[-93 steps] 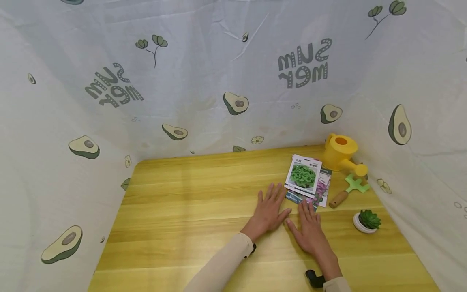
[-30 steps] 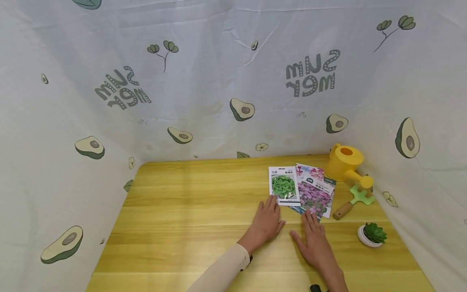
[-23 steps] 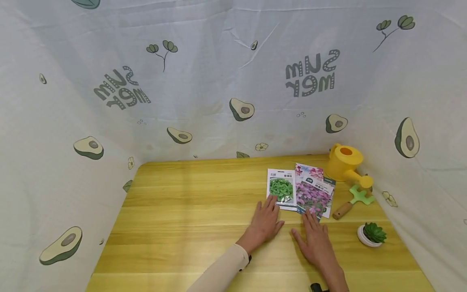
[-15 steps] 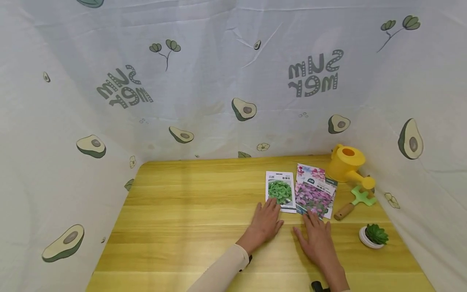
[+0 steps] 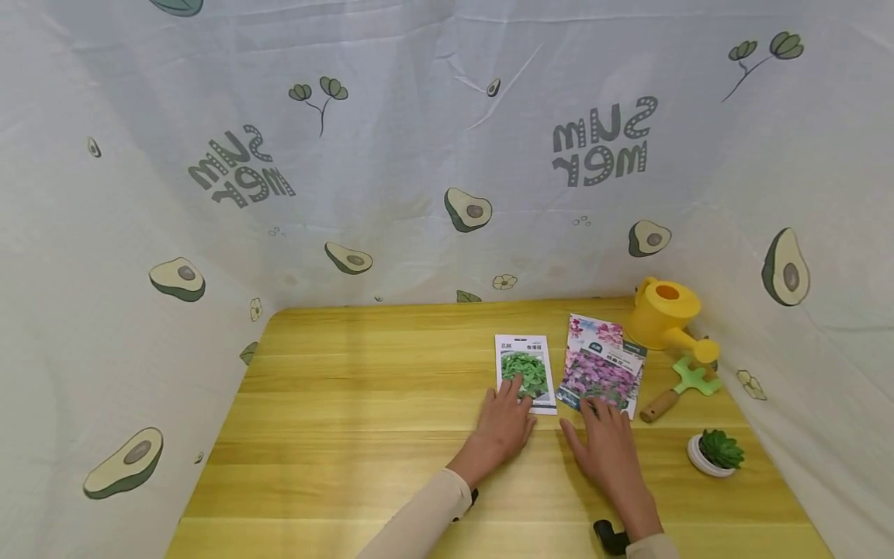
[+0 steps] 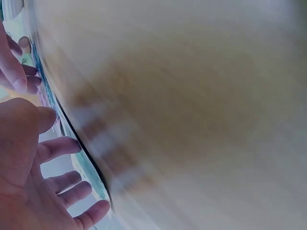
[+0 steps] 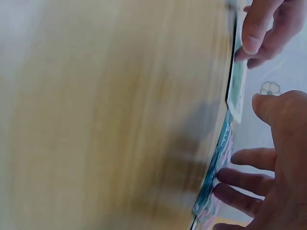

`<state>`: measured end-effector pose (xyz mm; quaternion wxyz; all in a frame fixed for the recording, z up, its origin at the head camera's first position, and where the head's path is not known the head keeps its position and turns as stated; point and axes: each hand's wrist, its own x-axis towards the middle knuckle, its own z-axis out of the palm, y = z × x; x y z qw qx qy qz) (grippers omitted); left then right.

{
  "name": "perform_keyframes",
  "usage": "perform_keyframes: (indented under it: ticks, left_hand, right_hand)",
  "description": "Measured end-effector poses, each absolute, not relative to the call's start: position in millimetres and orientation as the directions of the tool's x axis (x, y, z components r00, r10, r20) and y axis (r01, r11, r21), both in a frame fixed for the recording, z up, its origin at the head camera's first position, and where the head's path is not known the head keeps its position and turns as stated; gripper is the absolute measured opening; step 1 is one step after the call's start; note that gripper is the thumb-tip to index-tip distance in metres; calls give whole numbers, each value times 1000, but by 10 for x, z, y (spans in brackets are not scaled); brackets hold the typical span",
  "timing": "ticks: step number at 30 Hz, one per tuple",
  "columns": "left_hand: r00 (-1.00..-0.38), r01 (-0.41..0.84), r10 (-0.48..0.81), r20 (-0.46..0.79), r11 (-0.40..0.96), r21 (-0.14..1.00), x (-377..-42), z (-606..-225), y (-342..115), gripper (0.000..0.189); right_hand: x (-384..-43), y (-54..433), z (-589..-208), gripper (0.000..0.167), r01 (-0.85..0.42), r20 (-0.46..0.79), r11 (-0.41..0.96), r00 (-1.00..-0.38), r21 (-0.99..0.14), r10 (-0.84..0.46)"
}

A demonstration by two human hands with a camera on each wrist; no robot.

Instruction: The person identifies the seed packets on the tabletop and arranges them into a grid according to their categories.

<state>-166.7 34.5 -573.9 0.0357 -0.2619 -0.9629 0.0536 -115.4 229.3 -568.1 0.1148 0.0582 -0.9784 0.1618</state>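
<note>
A seed packet with a green leafy picture point(image 5: 517, 359) lies flat on the wooden table in the head view. My left hand point(image 5: 503, 423) rests its fingertips on that packet's lower part, fingers extended. Beside it, to the right, a purple-flower seed packet point(image 5: 594, 376) lies over a pink-flower packet point(image 5: 578, 328) and at least one more. My right hand point(image 5: 606, 450) touches the purple-flower packet's lower edge with its fingertips. In the right wrist view the leafy packet point(image 7: 237, 84) shows edge-on under the left fingers. Neither hand grips anything.
A yellow watering can point(image 5: 660, 314) stands at the back right corner. Before it lie a green hand fork point(image 5: 691, 378) with a wooden handle and a potted succulent point(image 5: 719, 450). Printed cloth point(image 5: 391, 155) encloses the wooden table point(image 5: 349, 404) at the back and sides.
The leafy seed packet has slid left off the pile and slightly nearer, under my left fingertips, which uncovers the purple-flower packet. My right hand stays by the flower packets.
</note>
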Motion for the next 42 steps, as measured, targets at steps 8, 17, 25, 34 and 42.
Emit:
perform_keyframes:
  ticks: [8, 17, 25, 34, 42]
  left_hand:
    - [-845, 526, 532, 53, 845, -101, -1697, -5775, 302, 31]
    - [-841, 537, 539, 45, 842, -50, -1719, -5751, 261, 41]
    - [-831, 543, 553, 58, 830, -127, -1654, -5772, 174, 52]
    - [-856, 514, 517, 13, 848, 127, -1621, -5822, -70, 48]
    - [-848, 524, 530, 21, 831, 189, -1564, -5846, -302, 46]
  right_hand:
    - [-1236, 2312, -5673, 58, -169, 272, 924, -959, -343, -75]
    - [-1370, 2337, -5635, 59, -113, 196, 912, -980, -395, -37]
    - [-1447, 2381, -5650, 59, -66, 142, 930, -990, -361, -15]
    - [-1483, 2372, -5709, 49, -72, 197, 943, -980, -326, -7]
    - [-1496, 2399, -5700, 48, -53, 165, 944, -986, -327, 2]
